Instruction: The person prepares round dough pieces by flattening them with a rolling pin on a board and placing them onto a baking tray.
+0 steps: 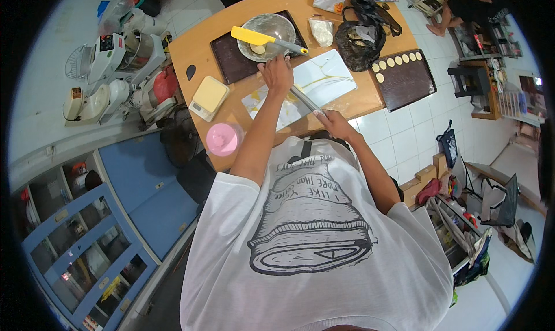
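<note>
The one view comes from a wide fisheye camera on the person's head, facing steeply down. The white shirt (324, 233) is nearest, filling the lower middle of the frame. The left hand (276, 74) and right hand (335, 125) lie farther off, above the centre, with the bench (193, 48) at upper middle. The blue cupboard (136, 169) at lower left bends toward the dark, rounded edge.

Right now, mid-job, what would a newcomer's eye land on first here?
The bright yellow spatula jumps out first, lying across the round bowl on the dark left tray toward the table's far side. Next comes the dark right tray at the table's right edge, pale rounds along its far side. Near the centre, the right hand grips a metal rod.
</note>
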{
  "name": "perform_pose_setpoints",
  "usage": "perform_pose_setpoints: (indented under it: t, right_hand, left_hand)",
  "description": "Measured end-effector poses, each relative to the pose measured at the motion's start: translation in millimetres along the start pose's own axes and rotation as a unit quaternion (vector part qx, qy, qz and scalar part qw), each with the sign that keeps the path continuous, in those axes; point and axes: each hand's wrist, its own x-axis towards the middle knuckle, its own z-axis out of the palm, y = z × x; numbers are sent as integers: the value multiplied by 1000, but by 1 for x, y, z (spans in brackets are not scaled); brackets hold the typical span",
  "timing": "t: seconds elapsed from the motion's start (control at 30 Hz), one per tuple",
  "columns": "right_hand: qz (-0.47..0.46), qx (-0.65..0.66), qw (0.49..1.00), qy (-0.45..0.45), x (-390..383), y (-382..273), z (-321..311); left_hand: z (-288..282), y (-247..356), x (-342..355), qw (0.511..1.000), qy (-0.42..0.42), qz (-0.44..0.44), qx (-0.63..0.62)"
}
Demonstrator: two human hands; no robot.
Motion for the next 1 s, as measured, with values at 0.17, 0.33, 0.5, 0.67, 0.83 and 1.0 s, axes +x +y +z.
perform_pose_setpoints:
  t: [0.17, 0.33, 0.5, 0.67, 0.83, 1.0]
  right_hand:
    - [84, 205, 972, -74, 2, 3, -5]
    - [108, 269, 950, -118, 7, 4, -14]
    - [111, 256, 952, -126, 12, 7, -21]
    - [110, 235, 950, -172, 20, 21, -24]
    - [58, 105, 983, -142, 17, 16, -23]
    - [-108, -22, 992, -68, 21, 27, -15]
  left_hand:
    - [6, 10, 4, 999, 21, 7, 30]
    - [13, 9, 8, 998, 32, 2, 49]
    - [8, 9, 6, 999, 42, -4, 2]
    - [2, 5, 1, 998, 51, -19, -37]
    - [0, -4, -9, 991, 69, -14, -113]
    - [0, -14, -21, 983, 103, 11, -154]
